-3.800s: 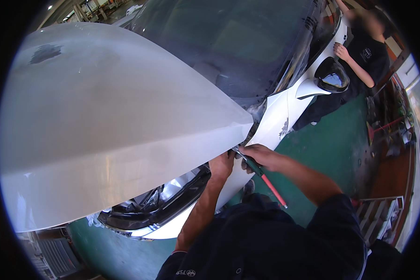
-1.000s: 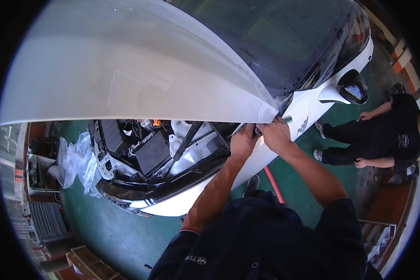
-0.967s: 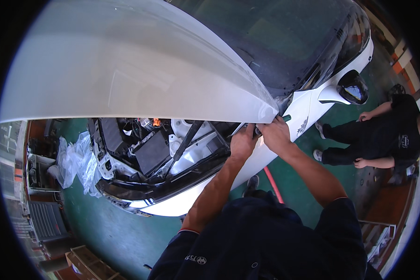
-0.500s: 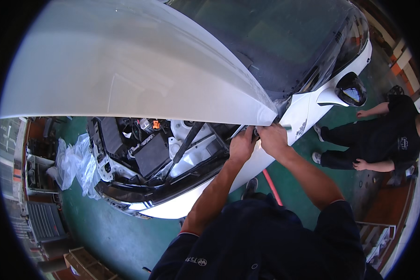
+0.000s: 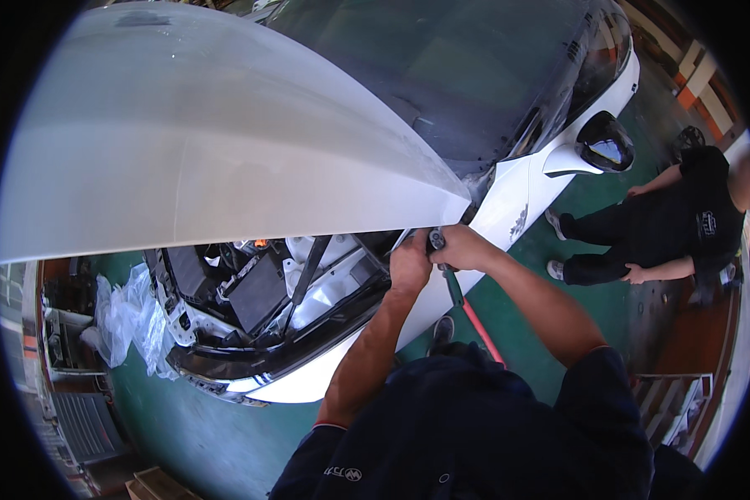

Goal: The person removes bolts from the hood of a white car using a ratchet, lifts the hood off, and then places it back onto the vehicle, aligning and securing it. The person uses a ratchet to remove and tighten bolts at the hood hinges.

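Note:
At the near rear corner of the raised white hood (image 5: 250, 179), my two hands meet over the car's white fender (image 5: 508, 200). Between them shows the round dark head of a ratchet wrench (image 5: 436, 240), with a green handle slanting down below it. My right hand (image 5: 465, 248) is closed, its fingers wrapped at the ratchet's head. Pressed against the other side of that head is my left hand (image 5: 410, 264), fingers curled; whether it holds the ratchet or a part under it is hidden.
The open engine bay (image 5: 258, 287) lies left, crossed by a black strut (image 5: 308, 279). A red bar or hose (image 5: 482, 332) is below my right forearm. Another person (image 5: 642, 225) stands right, past the door mirror (image 5: 606, 143). Clear plastic sheeting (image 5: 133, 321) lies on the green floor.
The view has shifted, moving the car and hands leftward in the picture. The ratchet's head and green handle now show between my hands. The other person's upper hand has lowered toward the body.

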`<move>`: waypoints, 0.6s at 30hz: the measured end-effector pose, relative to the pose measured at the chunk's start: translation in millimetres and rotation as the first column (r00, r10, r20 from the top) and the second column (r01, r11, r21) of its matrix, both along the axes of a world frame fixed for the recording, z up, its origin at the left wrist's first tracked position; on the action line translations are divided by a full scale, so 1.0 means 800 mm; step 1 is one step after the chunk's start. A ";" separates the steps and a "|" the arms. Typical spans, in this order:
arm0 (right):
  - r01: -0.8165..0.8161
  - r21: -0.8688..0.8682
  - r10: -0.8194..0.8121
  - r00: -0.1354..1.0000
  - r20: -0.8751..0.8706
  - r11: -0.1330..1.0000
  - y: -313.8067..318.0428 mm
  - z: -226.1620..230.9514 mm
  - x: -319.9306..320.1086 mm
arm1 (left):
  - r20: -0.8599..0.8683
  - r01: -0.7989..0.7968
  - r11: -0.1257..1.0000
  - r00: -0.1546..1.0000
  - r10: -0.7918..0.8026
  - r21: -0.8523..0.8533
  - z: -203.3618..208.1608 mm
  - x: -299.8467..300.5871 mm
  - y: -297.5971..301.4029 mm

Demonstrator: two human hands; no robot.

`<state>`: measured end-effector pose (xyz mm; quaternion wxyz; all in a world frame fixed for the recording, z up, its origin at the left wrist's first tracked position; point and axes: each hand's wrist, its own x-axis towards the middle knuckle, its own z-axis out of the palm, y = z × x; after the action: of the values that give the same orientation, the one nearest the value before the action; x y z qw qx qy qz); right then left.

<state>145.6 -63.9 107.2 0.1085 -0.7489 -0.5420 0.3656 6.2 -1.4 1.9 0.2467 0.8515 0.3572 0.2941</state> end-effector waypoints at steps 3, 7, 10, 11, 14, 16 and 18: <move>-0.152 0.198 0.041 0.879 0.475 0.968 -0.006 -0.001 -0.009 | 0.024 -0.034 0.999 0.999 0.034 -0.024 -0.002 0.004 0.000; -0.351 0.401 -0.027 0.723 0.690 0.846 -0.010 -0.004 -0.009 | 0.102 0.014 1.000 0.995 -0.012 -0.015 -0.001 0.004 0.001; -0.051 0.211 -0.012 0.957 0.290 0.976 -0.007 -0.008 -0.007 | -0.036 0.000 1.000 0.999 -0.001 -0.020 -0.001 0.003 0.001; 0.043 0.120 -0.053 0.995 0.081 0.992 -0.005 -0.008 -0.003 | -0.084 -0.015 0.999 0.996 0.012 -0.035 -0.001 0.003 0.002; -0.160 0.282 0.007 0.880 0.475 0.946 -0.006 -0.011 -0.003 | -0.031 -0.039 0.998 0.999 0.038 -0.039 -0.003 0.004 0.002; -0.439 0.449 -0.044 0.675 0.736 0.778 -0.008 -0.012 -0.003 | 0.045 -0.035 0.999 0.998 0.036 -0.027 -0.005 0.004 0.001; -0.388 0.490 -0.047 0.745 0.665 0.781 -0.009 -0.013 -0.004 | 0.101 -0.016 1.000 0.995 0.017 -0.004 -0.006 0.004 0.001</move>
<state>142.1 -71.4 96.9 0.1108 -0.6969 -0.7019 -0.0972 9.5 -0.9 -2.7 0.2636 0.8321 0.3516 0.3384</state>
